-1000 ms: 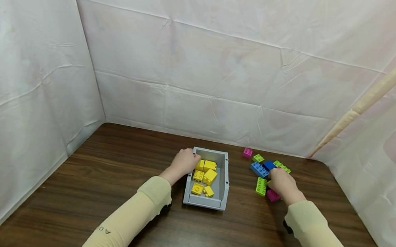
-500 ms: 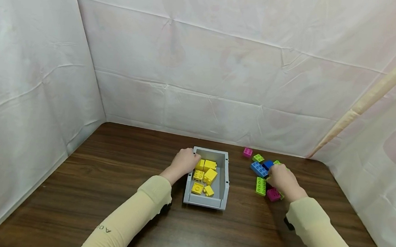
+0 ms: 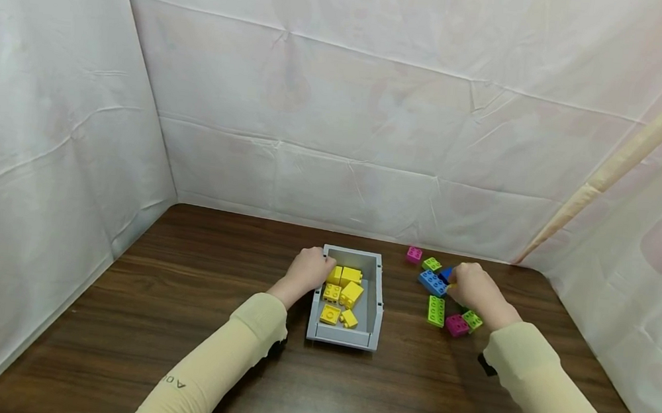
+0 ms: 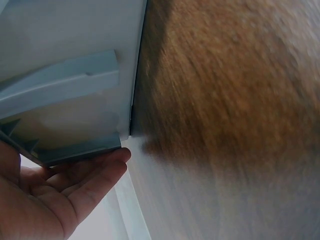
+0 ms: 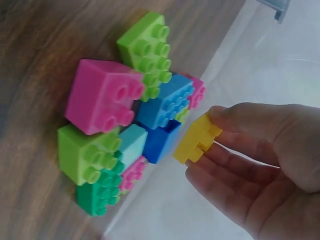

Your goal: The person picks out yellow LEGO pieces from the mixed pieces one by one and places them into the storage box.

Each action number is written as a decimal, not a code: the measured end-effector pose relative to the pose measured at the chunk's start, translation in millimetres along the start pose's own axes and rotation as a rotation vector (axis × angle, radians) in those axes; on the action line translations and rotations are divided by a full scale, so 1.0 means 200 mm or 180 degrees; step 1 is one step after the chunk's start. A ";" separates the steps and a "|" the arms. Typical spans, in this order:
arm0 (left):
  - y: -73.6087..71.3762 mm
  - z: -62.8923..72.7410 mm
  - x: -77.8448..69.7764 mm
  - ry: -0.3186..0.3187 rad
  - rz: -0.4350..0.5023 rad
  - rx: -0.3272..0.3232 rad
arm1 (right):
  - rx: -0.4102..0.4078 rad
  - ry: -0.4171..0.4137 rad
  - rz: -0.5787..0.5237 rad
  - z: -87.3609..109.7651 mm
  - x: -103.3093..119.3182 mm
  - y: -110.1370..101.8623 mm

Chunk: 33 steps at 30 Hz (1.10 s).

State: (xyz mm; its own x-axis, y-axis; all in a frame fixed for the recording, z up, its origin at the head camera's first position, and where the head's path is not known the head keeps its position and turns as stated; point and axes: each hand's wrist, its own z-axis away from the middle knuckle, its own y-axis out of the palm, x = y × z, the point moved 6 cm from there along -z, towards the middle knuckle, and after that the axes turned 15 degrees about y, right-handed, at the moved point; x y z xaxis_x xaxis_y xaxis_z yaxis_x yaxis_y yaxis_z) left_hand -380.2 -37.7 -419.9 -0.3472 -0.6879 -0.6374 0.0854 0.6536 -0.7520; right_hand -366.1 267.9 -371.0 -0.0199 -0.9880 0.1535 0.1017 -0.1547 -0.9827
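My left hand [image 3: 308,271] grips the left wall of a grey plastic bin [image 3: 343,339], thumb over the rim. In the left wrist view, its fingers lie along the outside of the bin wall [image 4: 60,120]. Several yellow toy bricks [image 3: 351,295] lie inside the bin. Over the loose bricks to the right, my right hand [image 3: 477,292] pinches a yellow toy brick [image 5: 195,142] between thumb and fingers. Beneath and beside it are a dark blue brick [image 5: 159,142], a lighter blue brick [image 3: 432,283] and a teal one [image 5: 132,146].
Around the right hand lie a long lime brick [image 3: 436,311], a magenta brick [image 3: 457,325], a small lime brick [image 3: 472,320] and a green brick [image 5: 97,192]. Farther back is a pink brick [image 3: 414,254]. A white curtain [image 3: 338,134] hangs behind the dark wooden table [image 3: 232,237].
My right hand has moved toward the back of the table with the yellow brick, uncovering the small lime brick beside the magenta one. The left hand and bin have stayed put.
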 end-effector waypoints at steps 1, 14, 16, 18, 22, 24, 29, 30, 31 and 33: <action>0.00 0.00 0.00 -0.0003 0.0003 0.0002 | -0.0037 -0.0028 -0.0010 0.00 0.01 -0.01; -0.01 0.01 -0.01 0.0011 0.0124 -0.0017 | -0.0350 -0.0370 -0.0106 0.06 0.14 -0.11; 0.00 0.01 -0.01 -0.0002 0.0138 -0.0020 | -0.0412 -0.0410 -0.0117 0.07 0.15 -0.12; 0.00 0.01 -0.01 -0.0008 0.0122 -0.0022 | -0.0473 -0.0448 -0.0102 0.08 0.17 -0.13; -0.01 0.01 -0.01 0.0003 0.0079 -0.0029 | -0.0549 -0.0491 -0.0082 0.09 0.21 -0.15; -0.01 0.01 -0.01 0.0010 0.0077 -0.0032 | -0.0585 -0.0538 -0.0096 0.10 0.23 -0.15; 0.00 0.01 -0.01 0.0020 0.0124 -0.0025 | -0.0657 -0.0712 -0.0175 0.12 0.28 -0.16; 0.00 0.01 -0.01 0.0022 0.0131 -0.0024 | -0.0661 -0.0738 -0.0187 0.13 0.30 -0.17; 0.00 0.01 -0.01 0.0026 0.0136 -0.0024 | -0.0665 -0.0763 -0.0191 0.13 0.31 -0.17; 0.00 0.01 -0.01 0.0029 0.0136 -0.0023 | -0.0694 -0.0828 -0.0211 0.14 0.33 -0.18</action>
State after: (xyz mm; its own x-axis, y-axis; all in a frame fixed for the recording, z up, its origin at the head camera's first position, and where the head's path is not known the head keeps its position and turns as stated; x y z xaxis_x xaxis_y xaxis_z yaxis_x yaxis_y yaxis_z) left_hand -378.6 -37.7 -418.9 -0.3519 -0.6563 -0.6673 0.0935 0.6847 -0.7228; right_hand -342.2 207.6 -323.1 0.2377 -0.9481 0.2114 -0.1068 -0.2418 -0.9644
